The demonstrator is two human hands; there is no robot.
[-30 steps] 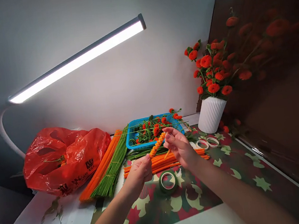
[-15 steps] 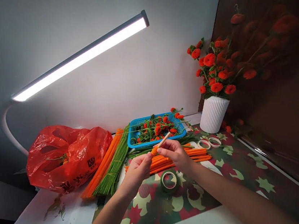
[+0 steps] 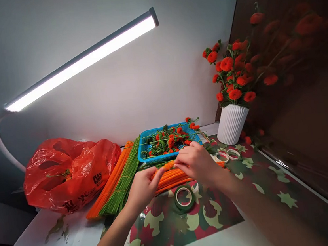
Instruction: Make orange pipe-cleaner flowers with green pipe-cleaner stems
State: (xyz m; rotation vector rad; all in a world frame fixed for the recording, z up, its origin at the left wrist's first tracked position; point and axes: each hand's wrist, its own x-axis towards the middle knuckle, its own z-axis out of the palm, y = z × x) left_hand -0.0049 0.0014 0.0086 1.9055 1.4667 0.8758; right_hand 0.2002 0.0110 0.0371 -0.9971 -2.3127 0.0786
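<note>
Between my two hands is a small coiled orange piece, above a bundle of orange stems. My left hand pinches its left end between thumb and fingers. At its right end, the fingers of my right hand are closed on it. The pale stick seen earlier does not show; my right hand may hide it. A roll of green tape lies on the patterned mat just below the hands. Behind them, a blue basket holds green stems with orange flowers.
A red plastic bag sits at the left, beside orange and green stem bundles. White tape rolls lie at the right near a white ribbed vase of orange flowers. A lit lamp hangs above.
My hands have moved apart, the left one leftward. The right hand has turned more palm down, and the pale stick is no longer visible. The view has shifted slightly.
</note>
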